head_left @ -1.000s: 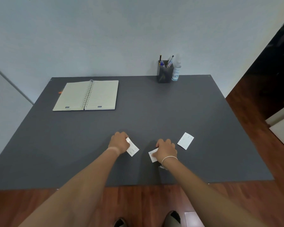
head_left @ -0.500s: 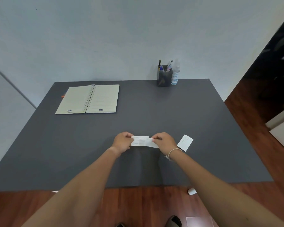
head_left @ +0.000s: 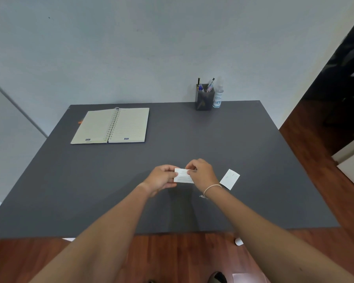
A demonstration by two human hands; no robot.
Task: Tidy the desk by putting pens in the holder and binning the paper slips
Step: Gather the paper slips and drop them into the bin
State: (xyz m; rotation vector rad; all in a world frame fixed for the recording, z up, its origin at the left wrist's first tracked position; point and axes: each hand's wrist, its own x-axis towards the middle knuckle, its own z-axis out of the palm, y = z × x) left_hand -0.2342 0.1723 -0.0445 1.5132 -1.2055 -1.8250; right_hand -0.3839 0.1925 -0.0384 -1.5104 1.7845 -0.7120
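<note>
Above the tabletop (head_left: 253, 201), a little in from its near edge, white paper slips (head_left: 183, 175) are pinched between both hands: the left hand (head_left: 161, 178) is closed on the left end and the right hand (head_left: 202, 173) on the right end, fingers curled tight. The slips appear to be held together so that they can be gathered into one bundle for binning; whether one or two are in the grip cannot be told. Just right of the right wrist, a further loose slip (head_left: 230, 179) lies flat on the tabletop, not yet collected. No bin is in sight. Toward the far left corner an open spiral notebook (head_left: 110, 126) is laid flat. At the far edge, right of centre, the pen holder (head_left: 204, 100) is stood with pens (head_left: 206, 86) already upright in it, a spray bottle (head_left: 218, 97) just beside it
</note>
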